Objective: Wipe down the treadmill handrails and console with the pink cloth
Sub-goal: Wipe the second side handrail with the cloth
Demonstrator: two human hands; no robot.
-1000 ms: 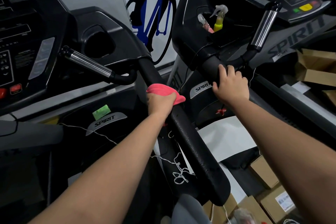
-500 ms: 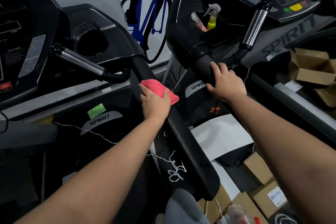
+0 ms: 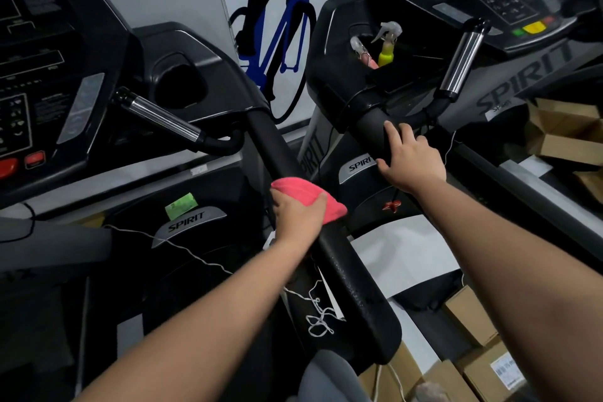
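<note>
Pink cloth (image 3: 310,196): wrapped over the black handrail (image 3: 329,245) about mid-length, just below frame centre; far edge bunched at 12, loose corner hanging off toward 3.
Handrail run: you've got bare rail from the cloth up toward 11, to where it meets the console housing (image 3: 202,68); bare rail also toward 5, down to the blunt end cap near the bottom edge.
L hand (image 3: 298,215): fingers curled round the rail w/ the cloth under them, thumb on the 3 side pressing the fabric; forearm comes in from 7.
R hand (image 3: 412,161): palm down, fingers spread & draped over the neighbouring treadmill's rail (image 3: 375,127); no cloth in it. Forearm enters from 4.
Gap: narrow channel btwn the two rails; your hands are near each other, not touching.
Chrome grip (image 3: 160,117): sticks out at 10 from the cloth, well apart.
String (image 3: 318,316): white tangle hanging beside the rail at 6 of your L hand.
Spray bottle (image 3: 388,42): sits in the R machine's cup holder, at 1.
Boxes (image 3: 470,316): cardboard stacked at 4–5, beside the rail end.
</note>
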